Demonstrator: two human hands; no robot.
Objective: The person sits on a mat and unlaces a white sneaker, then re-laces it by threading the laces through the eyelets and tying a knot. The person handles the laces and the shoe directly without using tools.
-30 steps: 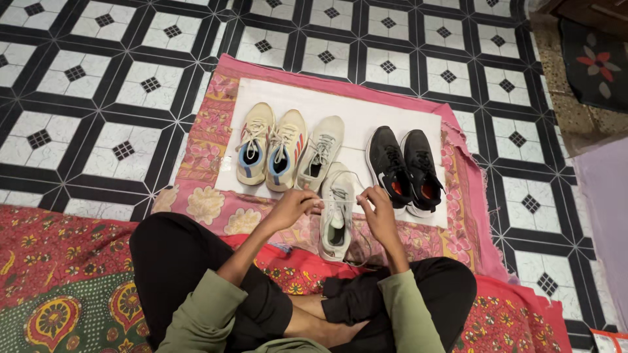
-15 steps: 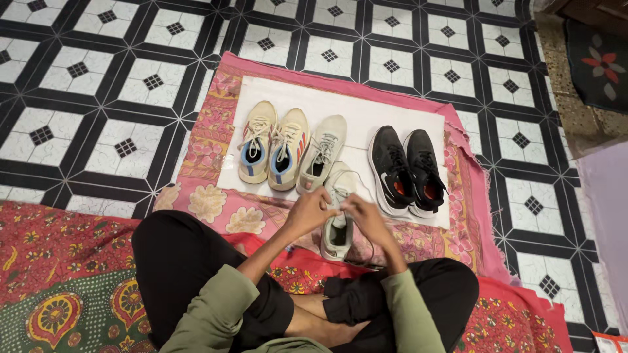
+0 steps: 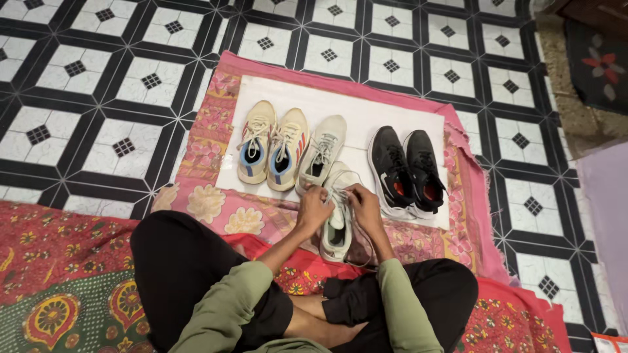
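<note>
I sit cross-legged on the floor, looking down. A pale grey sneaker (image 3: 337,232) lies in front of my knees, toe pointing away. My left hand (image 3: 314,206) and my right hand (image 3: 364,204) are both over its upper part, fingers pinching its white laces (image 3: 339,195). Its matching shoe (image 3: 321,153) stands just beyond, on a white sheet (image 3: 353,111).
A cream pair with blue and red trim (image 3: 271,149) stands left on the sheet, a black pair (image 3: 405,170) right. The sheet lies on a pink flowered cloth (image 3: 209,196) over black-and-white tiles. A red patterned blanket (image 3: 59,274) is under me.
My hands came together from either side of the grey sneaker, crossed over its tongue, and now sit close over the laces near the toe end.
</note>
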